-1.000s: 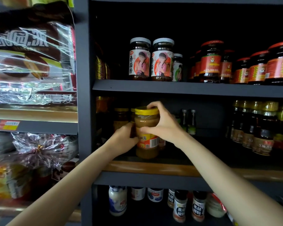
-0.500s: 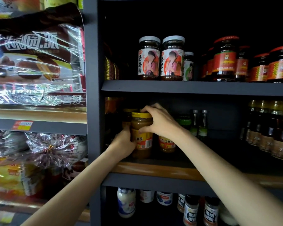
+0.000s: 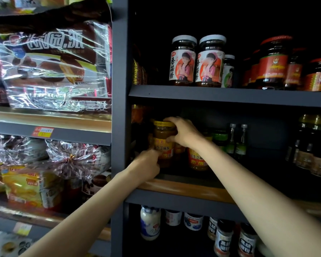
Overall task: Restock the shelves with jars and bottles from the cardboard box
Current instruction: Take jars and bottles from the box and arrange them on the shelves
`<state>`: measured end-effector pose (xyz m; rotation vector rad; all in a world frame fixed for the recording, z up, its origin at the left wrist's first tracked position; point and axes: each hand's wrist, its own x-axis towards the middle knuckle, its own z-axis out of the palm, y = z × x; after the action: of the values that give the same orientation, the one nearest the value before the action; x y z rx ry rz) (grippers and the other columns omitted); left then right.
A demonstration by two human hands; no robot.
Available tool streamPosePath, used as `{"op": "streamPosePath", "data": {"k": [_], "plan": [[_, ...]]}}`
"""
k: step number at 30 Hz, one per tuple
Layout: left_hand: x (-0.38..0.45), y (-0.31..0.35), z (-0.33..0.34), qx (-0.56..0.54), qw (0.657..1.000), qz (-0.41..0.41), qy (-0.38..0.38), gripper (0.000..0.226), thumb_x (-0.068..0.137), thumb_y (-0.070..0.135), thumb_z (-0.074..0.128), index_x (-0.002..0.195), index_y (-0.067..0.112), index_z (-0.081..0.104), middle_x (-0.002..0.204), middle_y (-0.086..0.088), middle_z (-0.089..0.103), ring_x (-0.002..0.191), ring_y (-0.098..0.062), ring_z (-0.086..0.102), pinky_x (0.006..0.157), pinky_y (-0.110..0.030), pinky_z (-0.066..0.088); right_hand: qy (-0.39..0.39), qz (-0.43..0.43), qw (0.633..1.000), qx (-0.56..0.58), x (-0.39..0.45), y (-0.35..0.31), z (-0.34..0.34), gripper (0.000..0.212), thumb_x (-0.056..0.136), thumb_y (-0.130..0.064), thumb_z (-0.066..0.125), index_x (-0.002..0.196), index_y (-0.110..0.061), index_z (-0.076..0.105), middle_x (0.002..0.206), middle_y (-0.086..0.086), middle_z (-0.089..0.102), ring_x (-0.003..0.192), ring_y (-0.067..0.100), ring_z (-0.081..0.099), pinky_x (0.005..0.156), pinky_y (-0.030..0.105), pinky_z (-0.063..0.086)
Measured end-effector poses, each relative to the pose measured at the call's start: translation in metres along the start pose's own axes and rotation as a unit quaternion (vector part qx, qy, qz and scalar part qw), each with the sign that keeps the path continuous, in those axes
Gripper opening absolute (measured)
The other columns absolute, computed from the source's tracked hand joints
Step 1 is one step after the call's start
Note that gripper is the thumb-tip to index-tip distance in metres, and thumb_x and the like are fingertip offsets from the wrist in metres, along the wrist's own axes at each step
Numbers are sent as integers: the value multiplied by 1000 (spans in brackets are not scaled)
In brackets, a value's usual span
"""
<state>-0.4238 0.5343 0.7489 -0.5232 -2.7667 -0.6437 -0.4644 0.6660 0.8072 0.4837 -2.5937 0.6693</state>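
The yellow-lidded jar (image 3: 163, 143) of brown paste is standing at the left end of the middle shelf (image 3: 183, 186), set back from the wooden front lip. The right hand (image 3: 182, 134) is curling over its lid and shoulder, fingers wrapping the top, while the left hand (image 3: 146, 164) is pinching it low down by the label — both are gripping the same jar.

Judging from this, the step in hand is seating the jar in its row. To do it well, the person should be keeping it upright, sliding it rather than lifting it, turning the label forward, and letting go only once the base is sitting flat.

Just beside it on the right a matching jar (image 3: 197, 158) is standing, partly hidden by the right wrist (its orange label is facing out). That neighbour is leaving little room, so a knock seems the main risk. Further right, two small green-labelled bottles (image 3: 237, 141) are standing well apart from the hands, and dark bottles (image 3: 311, 145) are crowding the far end. On the shelf above, white-capped jars (image 3: 196, 62) and red-labelled jars (image 3: 272, 64) are lined up; the low overhang is limiting headroom. To the left, wrapped snack packs (image 3: 50, 65) are filling a separate unit — no obstacle here.
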Motion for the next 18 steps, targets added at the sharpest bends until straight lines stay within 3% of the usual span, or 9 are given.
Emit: {"op": "streamPosePath", "data": {"k": [8,12,18], "plan": [[3,8,-4,20,999,-42,-18,27,92,9,46,115,3,56,111,-11,60,100,-24,59,81,-26,48,13,-32,998,56,4,3,10,63,81,-4,69,136,-23,45,138,6,46,130,26,41,106,45,39],[-2,12,-1,32,999,-42,15,20,92,10,45,106,0,56,87,-4,52,85,-20,54,60,-20,43,26,-48,997,61,8,-3,20,61,82,-5,67,136,-21,44,136,7,46,128,26,43,105,44,41],[-12,24,12,111,992,-14,50,25,93,18,43,107,2,56,119,-17,56,111,-33,53,92,-35,42,11,-64,994,86,11,-1,24,62,83,-4,65,138,-19,42,139,8,42,128,27,42,105,42,41]]}}
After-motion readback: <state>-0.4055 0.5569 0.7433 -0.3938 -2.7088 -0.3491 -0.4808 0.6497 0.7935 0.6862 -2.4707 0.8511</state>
